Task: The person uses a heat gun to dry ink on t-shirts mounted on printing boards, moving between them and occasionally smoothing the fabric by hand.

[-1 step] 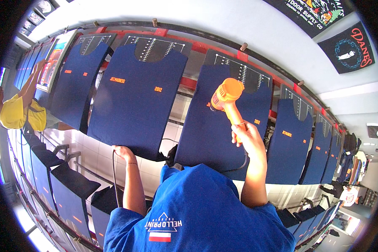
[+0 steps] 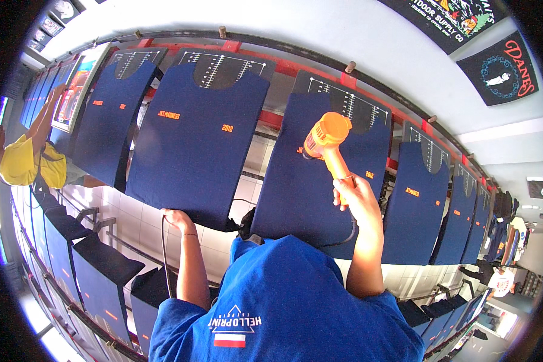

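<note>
The right hand [image 2: 355,194] is wrapped tight around the handle of an orange heat gun [image 2: 326,140]. The gun's long axis runs from the hand up and to the left, toward the far side; its handle is slim and paler, and its rounded, bright orange body sits at the far end, with the nozzle turned down and left against a navy shirt [image 2: 320,175]. That shirt is stretched flat on a printing board just right of centre, with small orange prints partly hidden by the gun and a black ruled neck panel at its far edge.

The left hand [image 2: 176,218] is closed over the near edge of the neighbouring navy shirt [image 2: 193,142], and a thin black cord [image 2: 164,253] hangs from the fingers. More boards with navy shirts run off left and right in a curved row. At far left a person in a yellow top [image 2: 24,163] reaches up.
</note>
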Available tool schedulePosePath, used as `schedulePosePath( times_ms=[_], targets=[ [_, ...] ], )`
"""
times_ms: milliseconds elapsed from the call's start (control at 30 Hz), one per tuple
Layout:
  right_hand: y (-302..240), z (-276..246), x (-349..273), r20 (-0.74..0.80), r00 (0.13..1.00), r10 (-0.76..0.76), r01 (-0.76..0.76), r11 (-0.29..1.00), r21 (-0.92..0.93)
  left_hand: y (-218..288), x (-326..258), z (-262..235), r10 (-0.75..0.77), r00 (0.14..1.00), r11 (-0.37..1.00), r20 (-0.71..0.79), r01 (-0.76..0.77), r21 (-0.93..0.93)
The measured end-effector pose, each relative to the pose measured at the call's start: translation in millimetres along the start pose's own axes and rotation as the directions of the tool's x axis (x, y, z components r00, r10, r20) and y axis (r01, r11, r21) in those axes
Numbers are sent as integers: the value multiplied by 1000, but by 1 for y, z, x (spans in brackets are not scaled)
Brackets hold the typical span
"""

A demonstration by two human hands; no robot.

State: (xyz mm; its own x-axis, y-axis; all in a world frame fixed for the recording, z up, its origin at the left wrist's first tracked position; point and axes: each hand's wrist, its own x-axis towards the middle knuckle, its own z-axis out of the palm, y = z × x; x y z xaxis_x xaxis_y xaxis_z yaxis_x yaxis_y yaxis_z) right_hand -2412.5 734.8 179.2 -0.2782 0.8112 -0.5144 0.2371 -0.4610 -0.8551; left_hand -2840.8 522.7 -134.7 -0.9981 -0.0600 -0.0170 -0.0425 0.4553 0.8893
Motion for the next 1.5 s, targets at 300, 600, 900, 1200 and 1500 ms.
schedulePosePath(
  times_ms=[300,600,900,1200,1500],
  targets=[
    [13,1,0,-51,998,-31,28,998,-53,1,-1,3,-3,1000,994,-14,5,109],
    [9,-10,-4,-25,999,22,-22,1000,-9,43,-17,-4,-95,995,995,-16,95,7],
    [13,-14,-7,-54,999,-4,4,1000,4,54,-22,2,-120,993,992,18,119,29],
    [15,-18,-8,-95,995,2,-3,1000,-3,16,-5,18,-111,993,993,-31,110,-37],
    [18,-17,-8,-108,994,-23,20,999,-31,25,-7,5,-94,996,986,-2,93,-138]
  ],
)
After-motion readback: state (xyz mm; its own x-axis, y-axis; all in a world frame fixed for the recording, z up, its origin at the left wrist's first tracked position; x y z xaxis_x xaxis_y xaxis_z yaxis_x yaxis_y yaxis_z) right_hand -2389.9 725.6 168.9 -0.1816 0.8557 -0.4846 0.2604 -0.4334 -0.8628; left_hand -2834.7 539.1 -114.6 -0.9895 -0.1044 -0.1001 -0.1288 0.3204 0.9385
